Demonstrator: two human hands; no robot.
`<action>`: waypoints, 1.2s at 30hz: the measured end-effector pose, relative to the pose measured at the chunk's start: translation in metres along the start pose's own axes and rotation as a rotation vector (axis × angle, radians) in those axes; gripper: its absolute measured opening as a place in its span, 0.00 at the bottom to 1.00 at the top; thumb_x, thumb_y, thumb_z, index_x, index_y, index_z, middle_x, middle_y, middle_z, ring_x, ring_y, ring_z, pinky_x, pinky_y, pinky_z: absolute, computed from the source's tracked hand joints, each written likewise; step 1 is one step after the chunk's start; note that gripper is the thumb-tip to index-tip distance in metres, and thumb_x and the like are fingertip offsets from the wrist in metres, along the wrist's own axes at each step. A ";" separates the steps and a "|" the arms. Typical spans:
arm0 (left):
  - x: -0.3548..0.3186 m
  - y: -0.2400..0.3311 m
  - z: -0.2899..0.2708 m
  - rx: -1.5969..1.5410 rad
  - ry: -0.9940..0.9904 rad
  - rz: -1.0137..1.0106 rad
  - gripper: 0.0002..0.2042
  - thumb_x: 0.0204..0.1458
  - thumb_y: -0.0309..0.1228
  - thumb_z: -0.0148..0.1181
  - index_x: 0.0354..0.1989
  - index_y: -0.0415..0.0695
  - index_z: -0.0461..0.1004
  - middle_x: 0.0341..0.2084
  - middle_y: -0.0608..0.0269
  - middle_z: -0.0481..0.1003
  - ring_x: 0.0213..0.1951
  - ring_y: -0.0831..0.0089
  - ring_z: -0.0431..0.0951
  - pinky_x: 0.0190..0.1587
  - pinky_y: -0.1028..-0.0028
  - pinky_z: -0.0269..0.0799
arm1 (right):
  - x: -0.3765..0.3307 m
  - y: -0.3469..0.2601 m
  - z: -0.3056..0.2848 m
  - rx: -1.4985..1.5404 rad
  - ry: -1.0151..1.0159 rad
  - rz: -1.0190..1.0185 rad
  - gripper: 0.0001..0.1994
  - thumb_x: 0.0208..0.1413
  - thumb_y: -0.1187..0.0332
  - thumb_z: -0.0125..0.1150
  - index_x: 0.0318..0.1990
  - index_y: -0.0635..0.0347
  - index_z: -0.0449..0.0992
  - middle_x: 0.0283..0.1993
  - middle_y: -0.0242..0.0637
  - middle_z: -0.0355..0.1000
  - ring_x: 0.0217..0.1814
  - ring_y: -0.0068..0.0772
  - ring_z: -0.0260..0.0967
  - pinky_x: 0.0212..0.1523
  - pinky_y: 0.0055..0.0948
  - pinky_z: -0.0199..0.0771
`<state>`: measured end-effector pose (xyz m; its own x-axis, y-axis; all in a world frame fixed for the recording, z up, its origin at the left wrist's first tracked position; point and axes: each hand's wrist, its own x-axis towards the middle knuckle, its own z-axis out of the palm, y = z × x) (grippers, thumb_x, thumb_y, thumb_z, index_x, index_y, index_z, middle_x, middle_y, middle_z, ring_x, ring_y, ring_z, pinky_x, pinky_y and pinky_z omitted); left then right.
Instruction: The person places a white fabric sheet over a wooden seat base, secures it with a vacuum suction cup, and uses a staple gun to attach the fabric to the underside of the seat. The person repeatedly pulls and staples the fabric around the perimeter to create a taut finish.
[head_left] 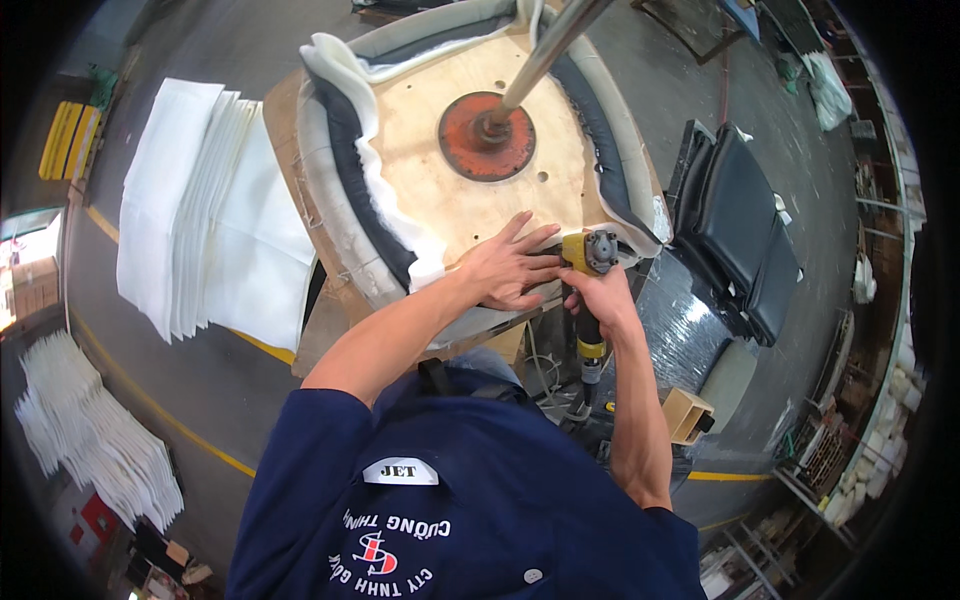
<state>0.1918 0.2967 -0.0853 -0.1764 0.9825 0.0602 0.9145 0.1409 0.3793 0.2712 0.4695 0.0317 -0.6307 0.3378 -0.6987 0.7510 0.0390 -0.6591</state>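
Note:
An upturned plywood seat base (470,195) sits in front of me, with white padding and dark fabric (345,150) wrapped over its edge. A round orange metal plate (487,137) with a steel pole is fixed at its middle. My left hand (510,268) lies flat, fingers spread, on the near edge of the wood, holding the covering down. My right hand (600,295) grips a yellow and black pneumatic staple gun (588,262), its head against the seat edge just right of my left fingers.
A stack of white fabric sheets (205,210) lies left of the seat. More white sheets (95,435) are piled at lower left. Black cushions (740,230) rest on the floor at right. A small wooden box (688,413) stands near my right elbow. Yellow floor lines cross the concrete.

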 end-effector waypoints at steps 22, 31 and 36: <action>-0.004 0.017 -0.004 0.085 0.017 -0.107 0.30 0.62 0.57 0.47 0.67 0.54 0.71 0.69 0.72 0.67 0.79 0.59 0.46 0.75 0.34 0.34 | 0.017 -0.008 -0.010 -0.060 -0.062 0.057 0.09 0.55 0.74 0.67 0.42 0.65 0.77 0.29 0.33 0.74 0.20 0.25 0.70 0.19 0.29 0.71; -0.035 0.003 0.001 0.074 0.032 -0.118 0.34 0.62 0.61 0.44 0.76 0.66 0.61 0.75 0.85 0.59 0.79 0.58 0.45 0.74 0.30 0.31 | 0.000 -0.010 -0.002 0.082 -0.066 -0.027 0.11 0.53 0.74 0.69 0.44 0.66 0.79 0.33 0.34 0.76 0.20 0.23 0.68 0.21 0.27 0.70; -0.033 0.004 0.004 0.002 0.037 -0.135 0.33 0.62 0.61 0.43 0.75 0.66 0.63 0.74 0.85 0.61 0.80 0.57 0.43 0.74 0.31 0.25 | 0.000 -0.013 0.005 0.005 -0.056 0.004 0.20 0.54 0.75 0.68 0.55 0.64 0.75 0.35 0.34 0.76 0.21 0.24 0.69 0.21 0.28 0.71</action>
<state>0.2028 0.2652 -0.0900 -0.3107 0.9496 0.0424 0.8824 0.2716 0.3843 0.2607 0.4640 0.0390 -0.6381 0.2845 -0.7154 0.7523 0.0329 -0.6580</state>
